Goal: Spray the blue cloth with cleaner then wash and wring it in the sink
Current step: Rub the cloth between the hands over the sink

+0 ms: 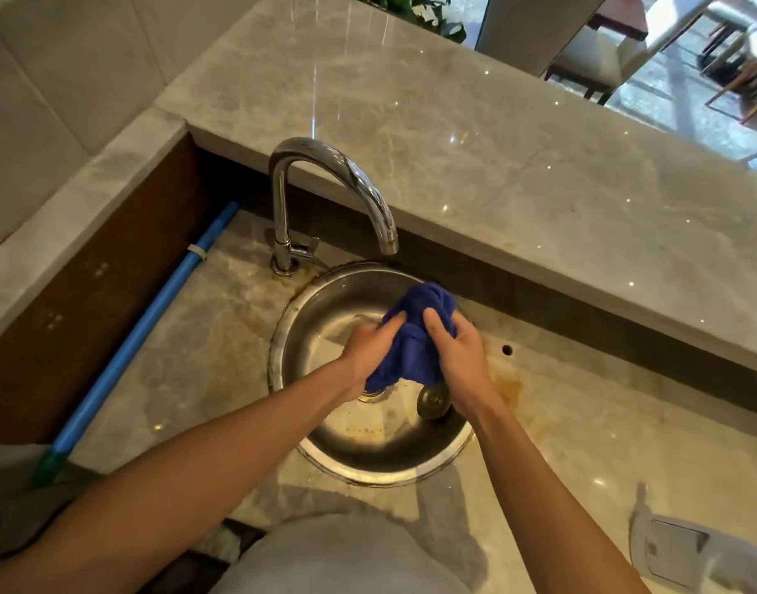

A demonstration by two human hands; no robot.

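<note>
Two bare forearms reach over the bench's near edge. Left hand [370, 347] and right hand [456, 351] each have their grip clamped on a bunched blue cloth [415, 340], held above the round steel sink [325, 430], below the chrome tap [325, 199].

Single view, head-worn, wide-angle. Looks forward and steeply down from above the counter's [188, 370] near edge, close over the sink [325, 460] at centre. Tap [325, 165] beyond, raised ledge [497, 143] along far side. Both forearms enter from bottom edge.
</note>
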